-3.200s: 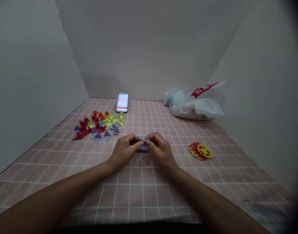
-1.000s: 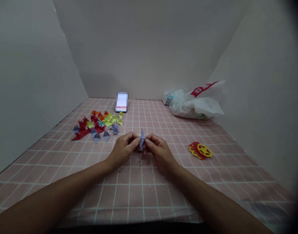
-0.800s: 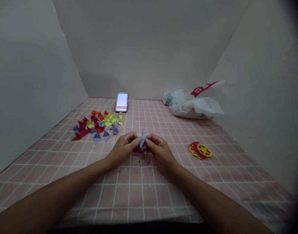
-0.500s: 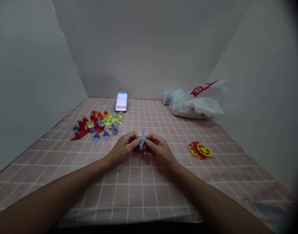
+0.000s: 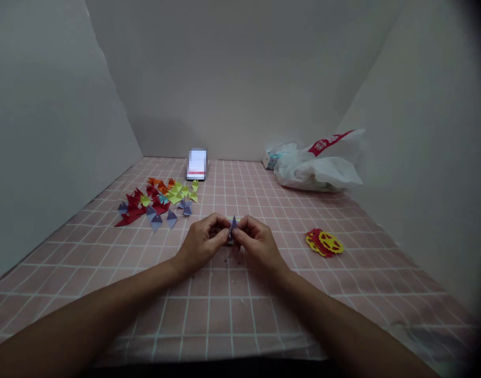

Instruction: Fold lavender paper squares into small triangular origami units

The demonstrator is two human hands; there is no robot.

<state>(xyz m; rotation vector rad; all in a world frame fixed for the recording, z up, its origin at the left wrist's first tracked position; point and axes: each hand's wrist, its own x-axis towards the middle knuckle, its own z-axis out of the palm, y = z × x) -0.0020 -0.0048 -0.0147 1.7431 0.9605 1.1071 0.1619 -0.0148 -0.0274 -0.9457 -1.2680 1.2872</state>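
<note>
Between my two hands is a small folded piece of purple paper point(image 5: 234, 222), its pointed tip standing upright. My left hand point(image 5: 204, 237) pinches it from the left with thumb and forefinger. From the other side my right hand point(image 5: 256, 239) grips it, the thumb pressed on its face. The fingertips hide most of the paper's lower part. A bit of yellow shows just behind it; I cannot make out what that is. To the left lies a spread of folded paper pieces point(image 5: 171, 219) in purple, red, orange, yellow and blue.
A phone point(image 5: 196, 164) with a lit, blurred screen leans near the back wall. At the back right a white plastic bag point(image 5: 314, 170) lies against a small box point(image 5: 268, 159). Red and yellow star-cut discs point(image 5: 330, 242) are stacked on the checked tablecloth point(image 5: 209, 315), right of my hands.
The purple paper has turned between my fingers and now shows a narrower, darker face. Both hands stay in nearly the same place, the left shifted slightly right.
</note>
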